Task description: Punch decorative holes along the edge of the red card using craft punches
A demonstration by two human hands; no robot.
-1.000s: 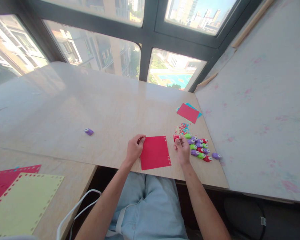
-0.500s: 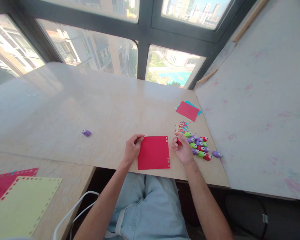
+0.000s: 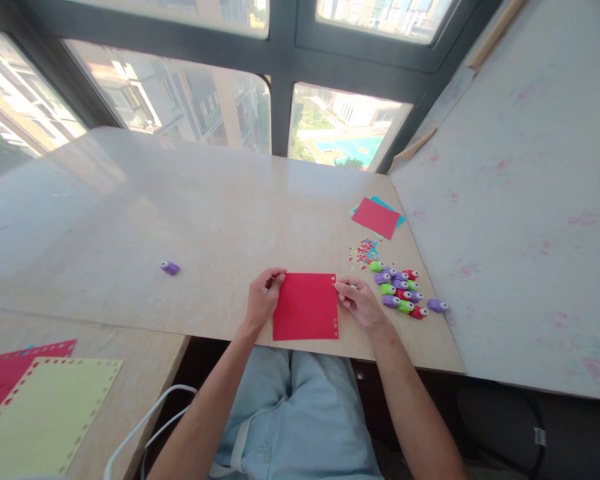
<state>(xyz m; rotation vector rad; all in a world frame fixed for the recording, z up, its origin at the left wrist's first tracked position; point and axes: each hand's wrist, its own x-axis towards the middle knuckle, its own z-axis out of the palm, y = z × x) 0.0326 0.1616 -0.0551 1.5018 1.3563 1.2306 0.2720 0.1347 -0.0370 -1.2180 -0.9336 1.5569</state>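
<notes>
Red card (image 3: 305, 307) on bench (image 3: 180, 220): left hand (image 3: 263, 298) pinches edge, right hand (image 3: 361, 301), contents unclear, at punched edge; slippage likely misaligns holes.

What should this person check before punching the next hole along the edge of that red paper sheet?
1. Red paper sheet flat on the beige table: ok.
2. Left hand steadying the sheet's left edge: ok.
3. Right hand at the right edge, beside the holes: ok.
4. Punch in the right hand: cannot tell, fingers hide it.
5. Spare small coloured punches close by: ok.
6. Confetti scraps clear of the sheet: ok.
</notes>
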